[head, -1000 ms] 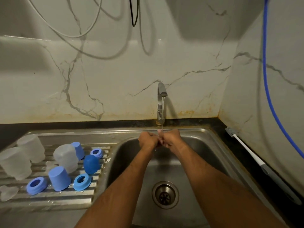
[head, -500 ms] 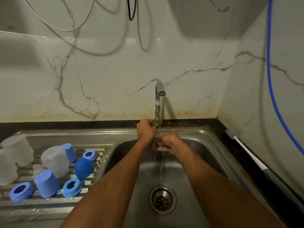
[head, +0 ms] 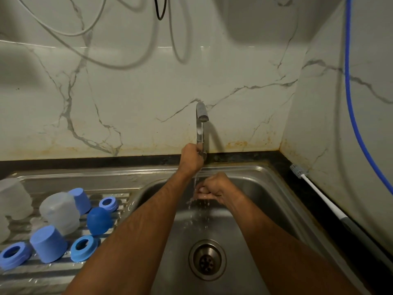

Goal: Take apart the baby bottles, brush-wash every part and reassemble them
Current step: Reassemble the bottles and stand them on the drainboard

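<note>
Left hand [head: 191,156] is raised to the base of the tap [head: 201,128] at centre frame, forearm running up from the lower left; its grip is curled closed around the tap's lower stem. Right hand [head: 214,188] sits lower, over the sink [head: 265,188], forearm entering from the lower right. Its fingers are curled into a fist under the thin water stream; whether that grip holds anything cannot be told. Water drips from it toward the drain [head: 207,260].

Bottle parts lie on the draining board [head: 63,271] at lower left: translucent bottle bodies [head: 60,211], blue caps [head: 47,243] and blue rings [head: 83,248]. The bottle brush [head: 319,198] rests on the dark table at right, along the wall.
</note>
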